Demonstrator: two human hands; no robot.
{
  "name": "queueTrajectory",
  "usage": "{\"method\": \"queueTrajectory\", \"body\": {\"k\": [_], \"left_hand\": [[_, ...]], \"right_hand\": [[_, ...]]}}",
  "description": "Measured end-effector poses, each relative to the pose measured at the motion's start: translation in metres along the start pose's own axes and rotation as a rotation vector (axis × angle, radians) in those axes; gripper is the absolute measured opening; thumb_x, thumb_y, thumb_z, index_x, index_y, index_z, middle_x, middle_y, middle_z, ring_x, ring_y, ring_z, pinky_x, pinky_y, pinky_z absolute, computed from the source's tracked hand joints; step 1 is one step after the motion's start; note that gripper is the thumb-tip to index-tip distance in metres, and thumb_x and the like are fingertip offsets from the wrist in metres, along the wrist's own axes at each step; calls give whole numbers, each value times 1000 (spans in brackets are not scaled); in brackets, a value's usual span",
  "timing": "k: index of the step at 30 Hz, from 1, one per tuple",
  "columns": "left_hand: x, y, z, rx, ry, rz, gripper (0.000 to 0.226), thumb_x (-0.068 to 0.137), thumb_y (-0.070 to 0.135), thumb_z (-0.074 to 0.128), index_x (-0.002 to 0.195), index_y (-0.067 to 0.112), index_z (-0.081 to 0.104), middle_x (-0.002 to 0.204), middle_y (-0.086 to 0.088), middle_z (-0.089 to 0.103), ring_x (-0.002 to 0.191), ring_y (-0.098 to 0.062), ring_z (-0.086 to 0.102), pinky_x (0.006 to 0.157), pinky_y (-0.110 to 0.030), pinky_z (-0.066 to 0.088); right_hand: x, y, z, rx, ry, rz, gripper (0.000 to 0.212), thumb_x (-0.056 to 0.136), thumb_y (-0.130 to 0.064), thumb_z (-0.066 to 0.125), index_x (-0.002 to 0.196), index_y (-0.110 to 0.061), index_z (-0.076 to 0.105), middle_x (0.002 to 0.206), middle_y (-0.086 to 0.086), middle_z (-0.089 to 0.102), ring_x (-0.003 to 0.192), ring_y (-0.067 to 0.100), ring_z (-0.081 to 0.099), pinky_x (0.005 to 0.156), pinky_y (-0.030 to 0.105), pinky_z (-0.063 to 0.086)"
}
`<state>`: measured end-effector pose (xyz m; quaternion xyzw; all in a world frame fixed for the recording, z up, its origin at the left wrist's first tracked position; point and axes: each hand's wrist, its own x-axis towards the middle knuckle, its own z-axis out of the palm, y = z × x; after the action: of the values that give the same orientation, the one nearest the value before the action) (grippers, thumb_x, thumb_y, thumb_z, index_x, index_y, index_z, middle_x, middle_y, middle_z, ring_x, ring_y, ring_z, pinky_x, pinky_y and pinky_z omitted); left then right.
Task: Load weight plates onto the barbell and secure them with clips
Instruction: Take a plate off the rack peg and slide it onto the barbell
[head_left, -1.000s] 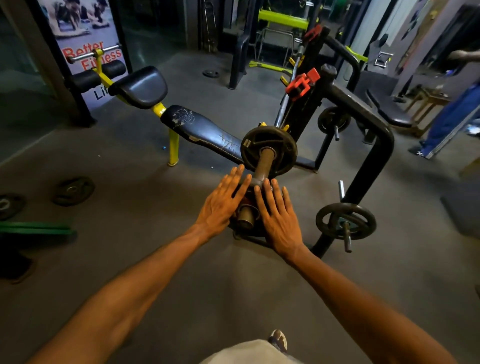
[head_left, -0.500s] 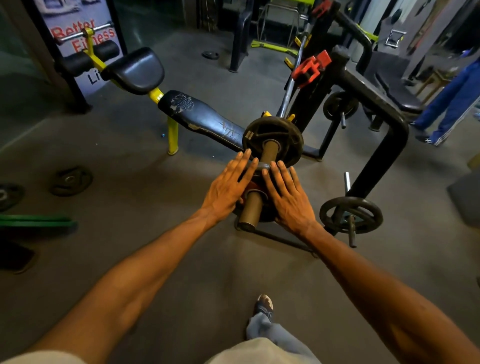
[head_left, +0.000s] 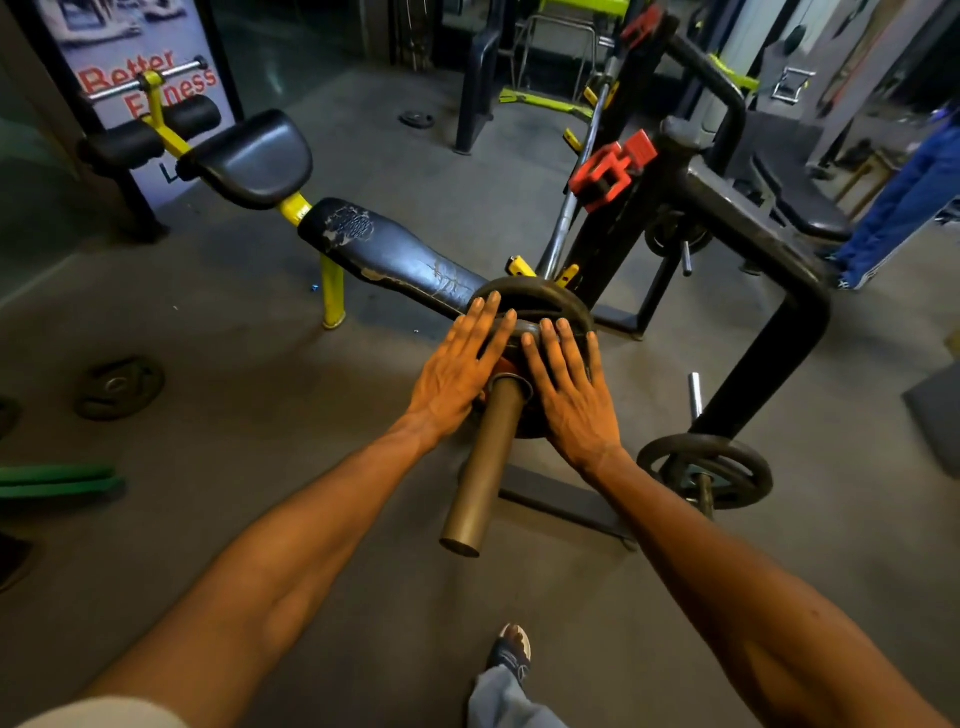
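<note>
2 dark round weight plates (head_left: 540, 306) sit stacked on the bronze barbell sleeve (head_left: 483, 467), red clip (head_left: 610, 169) apart

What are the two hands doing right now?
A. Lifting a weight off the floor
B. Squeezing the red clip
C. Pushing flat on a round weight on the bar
C: the left hand and right hand lie flat on the weight plate, either side of the bar sleeve; the red clip sits untouched on the rack.
</note>
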<state>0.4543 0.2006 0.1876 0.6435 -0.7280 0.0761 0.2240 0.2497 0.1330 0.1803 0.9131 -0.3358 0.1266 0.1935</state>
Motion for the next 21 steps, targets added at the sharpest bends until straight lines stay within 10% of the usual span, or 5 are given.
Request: {"method": "queueTrajectory", "body": {"k": [21], "left_hand": [[62,-23,48,89,90,-49,102,85,7,72,162,11,6,168,-24,4,157,-37,2,125,-57,18]], "right_hand": [[44,31,47,-17,141,47,86,101,-19,60,165,-14,4,172,17,5,160,36,6,124,64,19]]}}
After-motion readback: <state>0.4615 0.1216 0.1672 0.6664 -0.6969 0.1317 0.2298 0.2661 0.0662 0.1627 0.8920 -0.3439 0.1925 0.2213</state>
